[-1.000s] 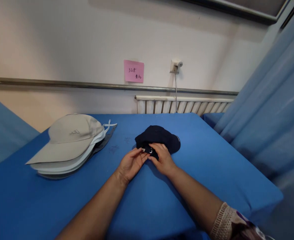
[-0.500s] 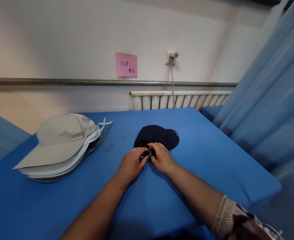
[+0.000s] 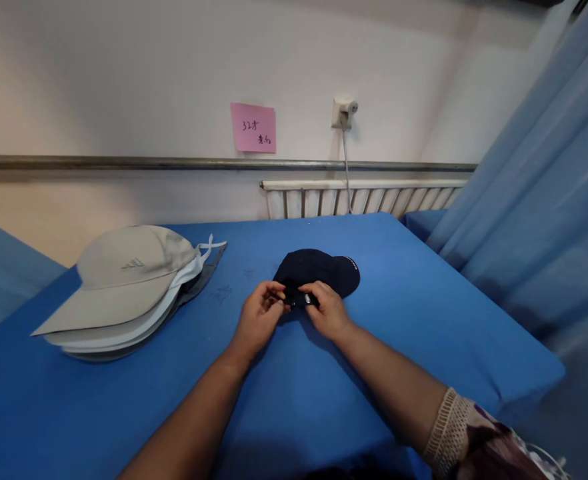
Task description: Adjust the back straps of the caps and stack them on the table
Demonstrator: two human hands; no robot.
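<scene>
A dark navy baseball cap (image 3: 314,265) lies on the blue table cover (image 3: 414,347), its brim to the right and its back strap (image 3: 297,297) towards me. My left hand (image 3: 260,317) is closed, thumb and fingers pinching the strap's left part. On the strap's other side, by a small shiny buckle (image 3: 308,299), my right hand (image 3: 328,312) grips with thumb and fingers. Part of the strap is covered by my fingertips. Off to the left sits a stack of caps, with a beige cap (image 3: 129,267) on top and white and grey ones beneath.
Behind the table run a metal rail (image 3: 174,163) and a white radiator (image 3: 314,200). A cord hangs from a wall socket (image 3: 343,115), near a pink note (image 3: 254,128). A blue curtain (image 3: 539,220) borders the right side.
My left hand has pulled slightly left along the strap, and more of the strap shows between my hands. My right hand keeps its hold near the buckle. The view has tilted down slightly.
</scene>
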